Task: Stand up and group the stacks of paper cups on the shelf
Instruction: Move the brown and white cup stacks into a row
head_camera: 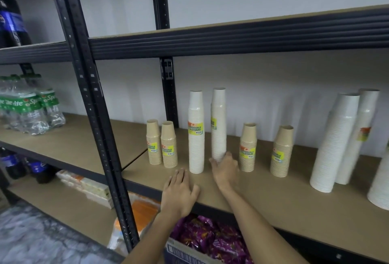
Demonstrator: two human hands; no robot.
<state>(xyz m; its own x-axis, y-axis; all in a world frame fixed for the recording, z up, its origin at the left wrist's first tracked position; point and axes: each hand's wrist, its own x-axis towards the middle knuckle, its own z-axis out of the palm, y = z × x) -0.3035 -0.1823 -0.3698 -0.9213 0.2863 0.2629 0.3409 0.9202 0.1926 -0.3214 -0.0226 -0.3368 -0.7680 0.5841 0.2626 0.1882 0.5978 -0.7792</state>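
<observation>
Head camera shows the right hand (pixel 225 169) gripping a tall white stack (pixel 218 124) low, the left hand (pixel 180 194) resting with fingers straight on the shelf (pixel 263 190); a slow, low slide should keep it upright.

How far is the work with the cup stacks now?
Done: every visible stack stands upright; the left brown pair sits together. In hand: the right-hand grip holds the second white stack at its base. Left: two other brown stacks stand apart, farther right.

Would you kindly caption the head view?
Right hand grips a tall white cup stack; left hand rests on the shelf.
</observation>
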